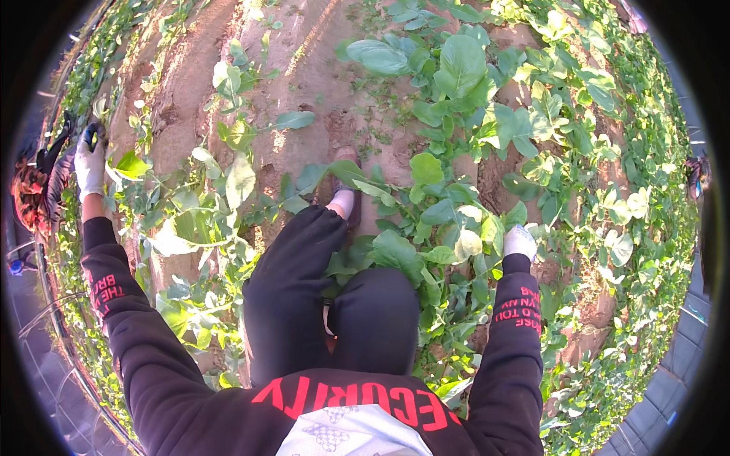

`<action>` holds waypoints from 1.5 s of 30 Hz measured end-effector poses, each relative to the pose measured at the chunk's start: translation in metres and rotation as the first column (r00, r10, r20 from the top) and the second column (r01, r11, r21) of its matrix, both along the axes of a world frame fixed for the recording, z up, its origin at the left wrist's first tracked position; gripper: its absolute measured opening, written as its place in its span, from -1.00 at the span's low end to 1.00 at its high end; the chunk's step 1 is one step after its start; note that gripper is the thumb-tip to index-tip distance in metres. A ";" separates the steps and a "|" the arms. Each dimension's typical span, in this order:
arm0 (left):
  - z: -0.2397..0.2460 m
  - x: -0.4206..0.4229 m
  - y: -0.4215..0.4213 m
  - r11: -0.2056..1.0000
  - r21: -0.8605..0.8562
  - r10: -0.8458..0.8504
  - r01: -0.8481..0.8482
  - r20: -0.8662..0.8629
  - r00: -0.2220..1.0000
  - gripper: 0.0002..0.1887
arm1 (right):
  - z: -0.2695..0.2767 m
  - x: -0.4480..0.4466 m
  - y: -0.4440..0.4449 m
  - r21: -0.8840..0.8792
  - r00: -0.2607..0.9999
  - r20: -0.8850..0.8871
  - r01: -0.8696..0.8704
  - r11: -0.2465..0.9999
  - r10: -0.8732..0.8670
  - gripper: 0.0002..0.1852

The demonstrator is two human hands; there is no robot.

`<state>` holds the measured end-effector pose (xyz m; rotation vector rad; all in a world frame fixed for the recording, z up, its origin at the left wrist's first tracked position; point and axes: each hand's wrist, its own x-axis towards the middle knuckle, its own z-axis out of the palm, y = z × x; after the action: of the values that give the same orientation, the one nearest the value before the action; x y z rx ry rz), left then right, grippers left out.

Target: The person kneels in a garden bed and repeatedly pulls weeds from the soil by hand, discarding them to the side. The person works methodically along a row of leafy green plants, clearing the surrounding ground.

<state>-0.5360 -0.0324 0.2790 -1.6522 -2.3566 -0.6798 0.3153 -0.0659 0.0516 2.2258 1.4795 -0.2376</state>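
Observation:
My left hand [91, 162], in a white knit glove with dark fingertips, reaches out far to the left over the edge of a plant row. A small pale leaf [100, 108] stands just beyond its fingers; whether they grip it is unclear. My right hand [519, 242], also gloved in white, is low among broad green leafy plants [450, 214] on the right. One green leaf [516, 215] rises right at its fingers, which are mostly hidden from view. Leafy plants [197, 228] also grow between my left arm and my bent legs.
My knees [373, 302] are bent over the row, with one shoe [349, 165] on bare brown soil [319, 80]. A co-worker in patterned red clothing [31, 194] is close beyond my left hand. Dark ground sheeting [678, 365] borders the bed at right; thin hoops [51, 313] stand at left.

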 end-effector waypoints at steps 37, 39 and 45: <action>-0.335 0.594 0.192 0.473 -0.140 -0.680 0.870 0.569 0.462 -0.73 | 0.019 -0.006 0.008 -0.206 0.996 0.087 0.046 0.977 -0.029 -0.69; -0.333 0.592 0.192 0.432 -0.145 -0.741 0.890 0.506 0.441 -0.73 | 0.016 -0.004 0.008 -0.211 0.996 0.089 0.049 0.976 -0.031 -0.69; -0.336 0.586 0.194 0.315 -0.272 -0.820 0.909 0.404 0.405 -0.73 | 0.018 -0.010 0.010 -0.197 0.995 0.099 0.046 0.979 -0.027 -0.69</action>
<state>0.0495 0.1613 -0.0572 -3.3018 -1.5203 -0.3870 0.3050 -0.0562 0.0695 2.0759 1.3049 -0.2746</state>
